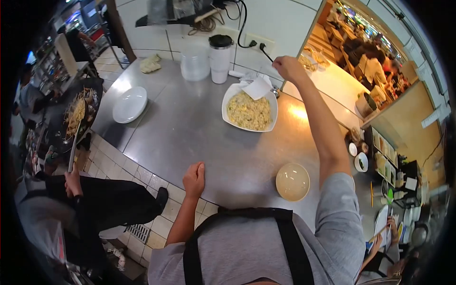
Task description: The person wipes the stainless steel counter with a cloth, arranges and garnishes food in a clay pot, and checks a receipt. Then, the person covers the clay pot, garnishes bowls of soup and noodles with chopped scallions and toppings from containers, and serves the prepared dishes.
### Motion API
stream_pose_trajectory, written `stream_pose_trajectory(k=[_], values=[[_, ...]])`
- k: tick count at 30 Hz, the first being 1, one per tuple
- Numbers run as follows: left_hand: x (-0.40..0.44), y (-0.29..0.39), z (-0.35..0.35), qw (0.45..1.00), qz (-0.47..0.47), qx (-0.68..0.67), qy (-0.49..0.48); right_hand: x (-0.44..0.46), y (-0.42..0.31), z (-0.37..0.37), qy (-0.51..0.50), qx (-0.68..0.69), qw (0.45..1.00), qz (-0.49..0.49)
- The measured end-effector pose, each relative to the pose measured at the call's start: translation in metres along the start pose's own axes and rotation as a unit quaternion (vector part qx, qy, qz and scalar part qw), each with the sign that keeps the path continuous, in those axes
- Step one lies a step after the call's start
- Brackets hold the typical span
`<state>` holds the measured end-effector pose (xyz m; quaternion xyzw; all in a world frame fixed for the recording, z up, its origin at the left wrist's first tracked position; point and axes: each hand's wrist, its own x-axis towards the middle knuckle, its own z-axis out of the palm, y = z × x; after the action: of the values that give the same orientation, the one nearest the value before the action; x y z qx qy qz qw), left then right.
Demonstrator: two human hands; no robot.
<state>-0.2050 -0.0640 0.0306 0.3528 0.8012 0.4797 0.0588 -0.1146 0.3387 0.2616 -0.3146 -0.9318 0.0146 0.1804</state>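
Observation:
My right hand (pixel 289 68) reaches out over the far edge of the counter, beside the serving opening. Its fingers are pinched together next to a black cord (pixel 267 53); whatever they hold is too small to make out. My left hand (pixel 194 179) is a loose fist at the counter's near edge, with nothing visible in it. Between them, a white square bowl (pixel 226 115) holds fried rice (pixel 249 111). A white slip, apparently paper (pixel 258 89), lies over its back rim. Closer to me stands an empty cream bowl (pixel 292 182).
On the steel counter (pixel 185 126) are a white oval plate (pixel 130 105), a crumpled cloth (pixel 150 64), a translucent tub (pixel 195 64) and a white tumbler (pixel 220 59). At left, a co-worker's hand (pixel 73 183) holds a ladle over a wok of noodles (pixel 75 114). Ingredient trays (pixel 384 151) stand right.

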Motion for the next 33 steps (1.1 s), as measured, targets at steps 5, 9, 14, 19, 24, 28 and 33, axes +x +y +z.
stream_pose_trajectory(k=[5, 9, 14, 19, 24, 28, 33], values=[[0.002, -0.015, 0.0, 0.996, 0.006, -0.086, -0.019, -0.004, 0.05, 0.119, -0.051, 0.02, 0.991, 0.124], [0.003, -0.012, -0.002, 0.99, -0.043, -0.131, -0.032, -0.011, 0.048, 0.157, -0.021, 0.062, 0.98, 0.188], [0.019, 0.011, 0.011, 0.874, -0.196, -0.414, -0.162, -0.046, -0.048, 0.102, 0.136, 0.03, 0.981, -0.131], [0.054, 0.081, 0.044, 0.684, -0.18, -0.69, -0.151, -0.161, -0.118, 0.074, 0.028, -0.003, 0.92, -0.39], [0.061, 0.098, 0.052, 0.657, -0.191, -0.697, -0.212, -0.206, -0.103, 0.062, 0.054, 0.175, 0.923, -0.339], [0.056, 0.101, 0.035, 0.632, -0.251, -0.651, -0.337, -0.207, -0.085, 0.028, 0.037, 0.287, 0.948, -0.13], [0.051, 0.115, 0.022, 0.667, -0.202, -0.589, -0.408, -0.23, -0.065, 0.036, -0.211, 0.438, 0.873, 0.037]])
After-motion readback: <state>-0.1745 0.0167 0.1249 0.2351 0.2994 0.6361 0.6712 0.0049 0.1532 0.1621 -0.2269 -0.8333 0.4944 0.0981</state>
